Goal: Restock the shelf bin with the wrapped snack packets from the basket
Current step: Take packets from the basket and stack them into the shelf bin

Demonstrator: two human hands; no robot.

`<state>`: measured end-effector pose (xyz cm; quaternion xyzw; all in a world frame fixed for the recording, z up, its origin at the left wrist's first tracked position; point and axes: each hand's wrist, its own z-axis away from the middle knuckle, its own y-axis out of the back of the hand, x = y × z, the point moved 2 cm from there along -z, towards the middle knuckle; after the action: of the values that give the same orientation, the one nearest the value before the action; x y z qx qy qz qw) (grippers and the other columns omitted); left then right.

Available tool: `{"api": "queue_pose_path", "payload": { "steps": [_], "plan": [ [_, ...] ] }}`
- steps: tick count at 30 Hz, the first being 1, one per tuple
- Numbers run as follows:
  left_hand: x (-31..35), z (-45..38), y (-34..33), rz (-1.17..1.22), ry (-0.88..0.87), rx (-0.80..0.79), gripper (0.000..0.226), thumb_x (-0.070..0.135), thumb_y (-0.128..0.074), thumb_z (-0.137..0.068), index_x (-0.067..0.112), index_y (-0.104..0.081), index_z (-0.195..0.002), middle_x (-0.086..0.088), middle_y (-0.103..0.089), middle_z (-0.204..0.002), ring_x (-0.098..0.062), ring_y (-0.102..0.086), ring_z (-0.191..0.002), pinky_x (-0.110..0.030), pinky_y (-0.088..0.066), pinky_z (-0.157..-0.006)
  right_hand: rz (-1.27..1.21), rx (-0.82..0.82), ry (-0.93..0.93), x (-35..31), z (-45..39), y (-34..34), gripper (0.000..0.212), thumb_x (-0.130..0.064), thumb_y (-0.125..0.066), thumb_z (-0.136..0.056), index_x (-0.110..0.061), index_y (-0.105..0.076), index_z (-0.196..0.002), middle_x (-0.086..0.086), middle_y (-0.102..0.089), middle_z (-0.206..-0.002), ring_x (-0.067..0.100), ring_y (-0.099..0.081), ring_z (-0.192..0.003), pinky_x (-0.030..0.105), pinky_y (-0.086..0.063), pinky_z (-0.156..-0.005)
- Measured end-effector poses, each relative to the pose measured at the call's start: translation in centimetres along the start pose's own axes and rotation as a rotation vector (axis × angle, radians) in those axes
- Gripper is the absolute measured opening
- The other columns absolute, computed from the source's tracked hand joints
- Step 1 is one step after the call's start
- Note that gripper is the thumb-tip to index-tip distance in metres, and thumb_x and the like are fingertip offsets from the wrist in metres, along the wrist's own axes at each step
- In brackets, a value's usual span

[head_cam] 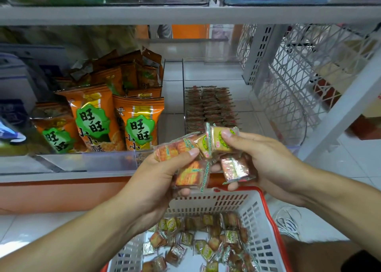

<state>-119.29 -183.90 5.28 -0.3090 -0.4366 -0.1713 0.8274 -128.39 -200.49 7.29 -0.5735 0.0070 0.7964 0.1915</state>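
my left hand (158, 174) and my right hand (257, 162) were up in front of me, close together above the basket (261, 226), both gripping a clutch of wrapped snack packets (191, 172). my left thumb pressed down on orange packets at the top of the bunch while the fingers curled under another one below. my right thumb and fingers pinched a yellow-green packet (222, 139) at the top, and the lower fingers cupped a shiny packet (235, 168) underneath. the packets from the two hands touched in the middle.

the basket was white with a red rim and sat low, just under my hands, with many more of the small packets loose on its bottom (206, 243).

on the shelf beyond my hands stood the clear bin (183, 80), holding packets already lined up in tight rows (210, 106) toward its front, with its back part bare. just left of it, a second clear bin held big orange snack bags (115, 115) standing upright. a white wire rack (292, 82) stood to the right of the bin. my shoe (288, 222) showed on the tiled floor beside the basket
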Motion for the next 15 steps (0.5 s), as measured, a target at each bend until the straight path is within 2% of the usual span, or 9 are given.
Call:
{"api": "queue_pose_path", "payload": {
  "steps": [3,5,8,10,13,15],
  "plan": [
    [0.06,0.09,-0.16,-0.012,-0.002,0.001,0.009,0.029,-0.078,-0.077,0.032,-0.083,-0.083,-0.006,-0.078,-0.077,-0.009,-0.067,-0.05,-0.016,-0.044,-0.034,-0.025,0.038,-0.029,0.04,-0.13,-0.02,0.047,-0.049,-0.061,-0.091,-0.008,-0.074,-0.11,0.021,-0.076,-0.099,0.028,-0.076,-0.083,0.032,-0.055,-0.048],
    [-0.03,0.09,-0.22,-0.013,-0.001,0.025,0.01,0.03,-0.079,-0.074,0.028,-0.083,-0.083,-0.004,-0.077,-0.074,-0.008,-0.066,-0.048,-0.017,-0.043,-0.033,0.005,0.055,-0.012,0.09,-0.19,0.0,0.046,-0.05,-0.062,-0.091,-0.01,-0.074,-0.111,0.018,-0.076,-0.097,0.025,-0.075,-0.077,0.031,-0.054,-0.047],
    [-0.26,-0.13,-0.05,-0.016,-0.009,0.043,0.027,0.031,-0.081,-0.072,0.016,-0.078,-0.094,-0.004,-0.074,-0.073,-0.008,-0.063,-0.049,-0.017,-0.041,-0.033,0.072,0.026,0.025,0.21,-0.24,-0.15,0.041,-0.05,-0.064,-0.09,-0.014,-0.072,-0.11,0.011,-0.076,-0.091,0.018,-0.073,-0.073,0.028,-0.052,-0.045],
    [-0.28,-0.17,0.0,-0.023,-0.014,0.039,0.034,0.031,-0.081,-0.074,0.013,-0.075,-0.102,-0.004,-0.074,-0.073,-0.008,-0.063,-0.049,-0.017,-0.042,-0.034,0.091,0.02,0.036,0.36,-0.32,-0.22,0.044,-0.051,-0.065,-0.089,-0.013,-0.071,-0.11,0.012,-0.076,-0.093,0.019,-0.07,-0.075,0.027,-0.052,-0.046],
    [-0.39,-0.12,-0.09,-0.002,0.026,0.042,0.038,0.039,-0.082,-0.065,0.016,-0.08,-0.095,-0.004,-0.075,-0.076,-0.009,-0.068,-0.054,-0.018,-0.048,-0.038,0.1,0.091,0.094,0.52,-0.59,-0.27,0.045,-0.051,-0.063,-0.09,-0.012,-0.07,-0.109,0.012,-0.075,-0.098,0.019,-0.069,-0.076,0.029,-0.053,-0.048],
    [-0.71,-0.09,-0.3,0.043,0.102,0.034,0.035,0.044,-0.08,-0.063,0.021,-0.084,-0.089,-0.004,-0.077,-0.08,-0.011,-0.071,-0.058,-0.021,-0.052,-0.042,0.066,0.143,0.179,0.27,-0.69,-0.36,0.042,-0.05,-0.063,-0.089,-0.012,-0.068,-0.105,0.008,-0.075,-0.092,0.02,-0.07,-0.075,0.028,-0.051,-0.046]
  ]
}}
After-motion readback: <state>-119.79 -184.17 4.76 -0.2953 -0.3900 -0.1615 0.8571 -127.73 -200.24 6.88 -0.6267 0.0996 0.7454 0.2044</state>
